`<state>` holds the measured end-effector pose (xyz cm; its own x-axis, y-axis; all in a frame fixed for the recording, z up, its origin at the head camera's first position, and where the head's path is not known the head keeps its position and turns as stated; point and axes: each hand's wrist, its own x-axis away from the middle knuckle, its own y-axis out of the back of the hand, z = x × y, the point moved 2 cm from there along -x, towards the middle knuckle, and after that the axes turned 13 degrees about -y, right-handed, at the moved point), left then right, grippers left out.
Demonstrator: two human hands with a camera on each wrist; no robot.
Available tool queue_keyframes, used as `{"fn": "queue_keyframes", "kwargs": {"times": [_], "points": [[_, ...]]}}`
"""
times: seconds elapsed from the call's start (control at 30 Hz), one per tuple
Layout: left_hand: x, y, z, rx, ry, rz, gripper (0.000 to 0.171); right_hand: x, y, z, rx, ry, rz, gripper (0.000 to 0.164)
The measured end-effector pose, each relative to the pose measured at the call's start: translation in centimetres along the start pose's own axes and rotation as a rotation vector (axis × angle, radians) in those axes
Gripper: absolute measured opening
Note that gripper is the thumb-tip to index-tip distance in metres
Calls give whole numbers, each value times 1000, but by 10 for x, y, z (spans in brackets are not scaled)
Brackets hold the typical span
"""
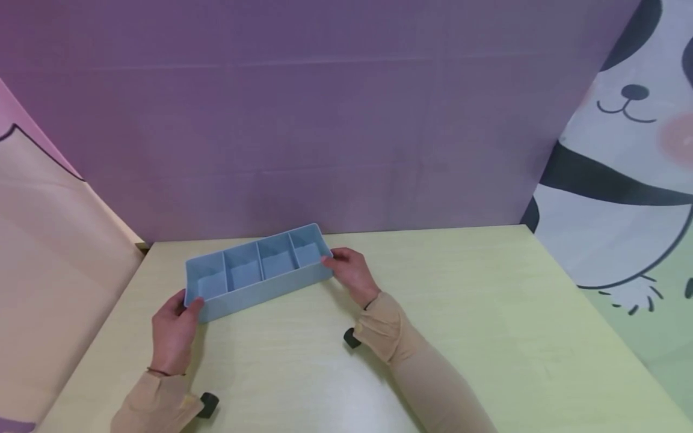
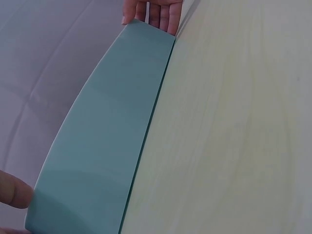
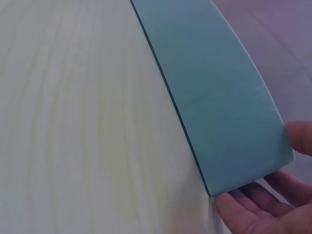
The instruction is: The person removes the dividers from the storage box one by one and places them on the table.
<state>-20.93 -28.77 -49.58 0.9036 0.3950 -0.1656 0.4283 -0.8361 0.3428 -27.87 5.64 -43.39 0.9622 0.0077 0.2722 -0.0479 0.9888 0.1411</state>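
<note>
Blue tray with 4 compartments, at the far left of the table, right end angled farther away, left hand pinching its left end, right hand pinching its right end

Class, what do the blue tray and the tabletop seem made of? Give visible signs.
Blue tray: probably moulded plastic with a smooth matt finish; thin walls, one even colour.
Tabletop: wood or wood-look laminate, slightly glossy; faint grain streaks and a soft reflection show.
</note>
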Motion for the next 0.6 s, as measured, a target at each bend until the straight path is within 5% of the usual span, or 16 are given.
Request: {"fn": "queue_keyframes", "kwargs": {"times": [0.6], "points": [[-2, -9, -1, -8, -1, 21, 61, 1, 9, -2, -26, 6, -25, 39]]}}
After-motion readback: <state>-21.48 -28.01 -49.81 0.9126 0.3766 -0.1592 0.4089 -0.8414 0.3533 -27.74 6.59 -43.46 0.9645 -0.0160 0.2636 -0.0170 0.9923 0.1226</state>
